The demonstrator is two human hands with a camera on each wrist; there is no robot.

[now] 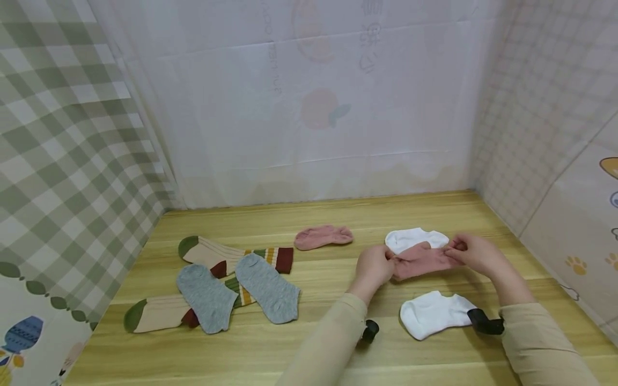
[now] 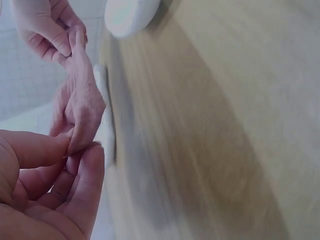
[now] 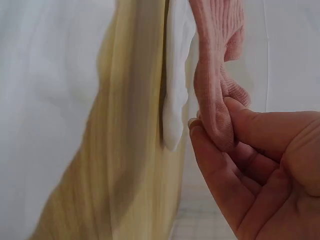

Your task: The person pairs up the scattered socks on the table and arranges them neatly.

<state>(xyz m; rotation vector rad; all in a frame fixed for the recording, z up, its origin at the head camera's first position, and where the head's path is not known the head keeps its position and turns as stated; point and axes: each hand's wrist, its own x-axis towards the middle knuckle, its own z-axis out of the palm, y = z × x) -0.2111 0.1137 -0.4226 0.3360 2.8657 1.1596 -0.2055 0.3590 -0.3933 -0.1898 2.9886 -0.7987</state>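
A pink sock (image 1: 420, 261) is stretched sideways between my two hands, raised above the wooden table. My left hand (image 1: 374, 268) pinches its left end between thumb and fingers, and my right hand (image 1: 475, 254) pinches the right end. In the right wrist view the ribbed pink sock (image 3: 215, 70) hangs from thumb and fingertips. One white sock (image 1: 410, 238) lies flat just behind it, partly hidden. Nearer to me, between my forearms, lies another white sock (image 1: 434, 313). A second pink sock (image 1: 323, 237) lies to the left of my left hand.
On the left, two grey socks (image 1: 207, 297) lie across two striped beige socks (image 1: 159, 313) with green toes. The wooden table (image 1: 328, 343) meets a white covered wall (image 1: 232, 123) at the back. Checked cloth (image 1: 72, 145) stands along the left side.
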